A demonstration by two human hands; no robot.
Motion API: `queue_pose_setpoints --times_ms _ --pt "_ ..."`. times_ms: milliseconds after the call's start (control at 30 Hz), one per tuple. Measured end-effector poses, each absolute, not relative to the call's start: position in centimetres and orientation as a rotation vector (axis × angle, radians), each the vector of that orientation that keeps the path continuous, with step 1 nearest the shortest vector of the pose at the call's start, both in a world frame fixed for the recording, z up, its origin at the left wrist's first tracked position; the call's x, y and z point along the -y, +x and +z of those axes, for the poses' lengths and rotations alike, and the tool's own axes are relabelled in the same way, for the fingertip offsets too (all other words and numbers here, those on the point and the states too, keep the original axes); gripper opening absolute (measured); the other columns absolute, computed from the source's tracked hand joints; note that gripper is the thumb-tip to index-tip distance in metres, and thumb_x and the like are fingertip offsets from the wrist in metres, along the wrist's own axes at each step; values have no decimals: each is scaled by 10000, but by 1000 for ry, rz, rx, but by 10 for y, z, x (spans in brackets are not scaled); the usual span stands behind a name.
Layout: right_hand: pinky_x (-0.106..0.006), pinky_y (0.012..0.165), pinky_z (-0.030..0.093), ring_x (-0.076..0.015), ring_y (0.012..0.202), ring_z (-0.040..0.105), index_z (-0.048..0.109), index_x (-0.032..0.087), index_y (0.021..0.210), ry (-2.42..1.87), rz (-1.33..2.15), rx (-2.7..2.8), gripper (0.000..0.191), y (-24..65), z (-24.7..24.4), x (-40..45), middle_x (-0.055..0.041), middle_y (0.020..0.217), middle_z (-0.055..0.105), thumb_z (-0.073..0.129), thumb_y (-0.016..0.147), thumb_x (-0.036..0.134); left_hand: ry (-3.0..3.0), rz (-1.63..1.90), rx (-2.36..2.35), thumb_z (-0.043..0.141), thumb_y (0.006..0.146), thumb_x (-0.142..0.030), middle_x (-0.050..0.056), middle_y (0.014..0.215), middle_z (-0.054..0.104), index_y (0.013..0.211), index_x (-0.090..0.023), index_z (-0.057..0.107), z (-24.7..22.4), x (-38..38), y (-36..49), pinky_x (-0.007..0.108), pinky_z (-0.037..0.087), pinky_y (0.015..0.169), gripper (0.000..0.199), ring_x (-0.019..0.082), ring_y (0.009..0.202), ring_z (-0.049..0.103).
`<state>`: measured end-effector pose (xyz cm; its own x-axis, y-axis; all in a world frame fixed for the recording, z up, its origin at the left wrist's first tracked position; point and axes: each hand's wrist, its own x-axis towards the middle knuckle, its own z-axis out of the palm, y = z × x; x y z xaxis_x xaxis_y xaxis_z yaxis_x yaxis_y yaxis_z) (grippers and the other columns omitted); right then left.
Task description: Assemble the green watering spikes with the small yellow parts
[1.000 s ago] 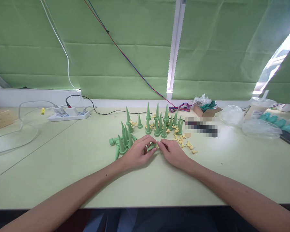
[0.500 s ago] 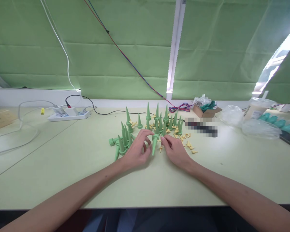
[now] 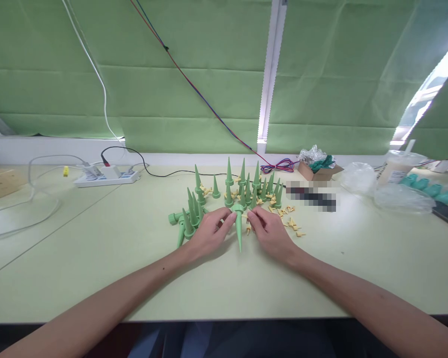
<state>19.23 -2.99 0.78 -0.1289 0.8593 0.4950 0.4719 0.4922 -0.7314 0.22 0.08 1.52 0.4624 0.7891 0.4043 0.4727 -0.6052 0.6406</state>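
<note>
My left hand (image 3: 212, 228) pinches a green plastic spike (image 3: 239, 229) near its wide capped end, and the pointed end hangs down toward me. Close on its right, my right hand (image 3: 269, 229) is closed with thumb and forefinger on a small yellow plastic valve piece (image 3: 244, 216), mostly hidden by the fingertips. The piece's end points at the spike's side; whether they touch, I cannot tell. Just beyond both hands stand several upright green spikes (image 3: 229, 173). More green spikes (image 3: 181, 232) lie beside my left hand.
Loose yellow pieces (image 3: 291, 223) are scattered right of my right hand. A power strip (image 3: 106, 178) sits at the back left. At the back right are a small cardboard box (image 3: 320, 172), a plastic bag (image 3: 403, 199) and a drink cup (image 3: 393, 171). A blurred dark object (image 3: 311, 195) lies nearer.
My left fingers have closed around the wide end of the spike, where they were loosely curled before. The spike's tip has swung nearer to me and slightly right. My right hand has barely moved.
</note>
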Motion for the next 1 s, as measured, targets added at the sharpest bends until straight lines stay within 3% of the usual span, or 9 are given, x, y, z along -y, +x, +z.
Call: queue_pose_setpoints --times_ms 1000 --pt "-258 557 309 -122 543 383 374 216 678 -1120 525 1816 364 193 6 28 41 591 413 372 1009 367 2270 909 -1007 446 959 -419 -9 680 503 705 -176 454 17 -1 4 218 374 519 352 110 611 439"
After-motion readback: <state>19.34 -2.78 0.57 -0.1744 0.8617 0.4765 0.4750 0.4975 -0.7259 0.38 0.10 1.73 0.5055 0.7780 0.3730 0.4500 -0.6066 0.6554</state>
